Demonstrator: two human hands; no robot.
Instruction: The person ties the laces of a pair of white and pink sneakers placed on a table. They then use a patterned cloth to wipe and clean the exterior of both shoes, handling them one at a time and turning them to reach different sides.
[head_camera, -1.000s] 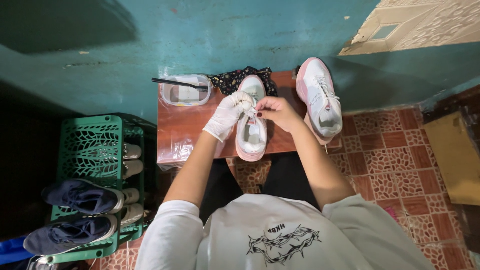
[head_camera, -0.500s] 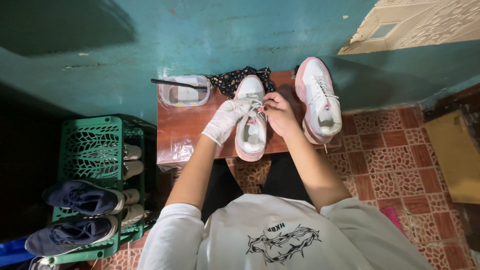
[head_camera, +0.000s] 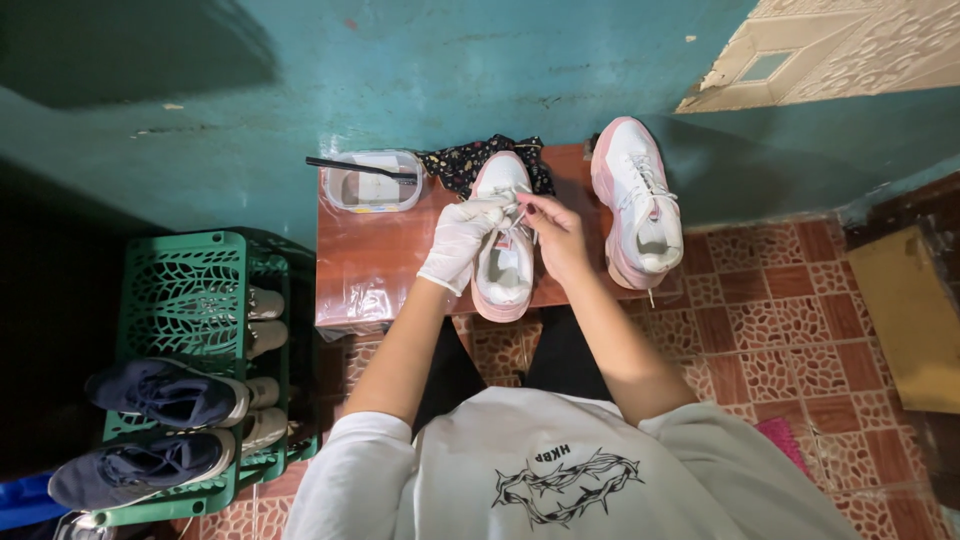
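A white and pink sneaker (head_camera: 503, 268) lies on a small reddish-brown table (head_camera: 372, 262), toe pointing toward the wall. My left hand (head_camera: 460, 240), in a white glove, pinches the shoe's white lace near the toe end. My bare right hand (head_camera: 556, 230) grips the lace from the other side, fingers closed over the tongue area. The matching second sneaker (head_camera: 637, 203) rests at the table's right edge, partly hanging over it, untouched.
A clear plastic tub (head_camera: 373, 184) with a dark brush across it sits at the table's back left, beside a dark patterned cloth (head_camera: 462, 162). A green crate (head_camera: 190, 330) on the left holds two navy sneakers (head_camera: 170, 392) and pale shoes. Teal wall behind, patterned red floor tiles.
Both hands have shifted slightly up the shoe toward the toe end, still working the lace. The sneakers and table items have not moved.
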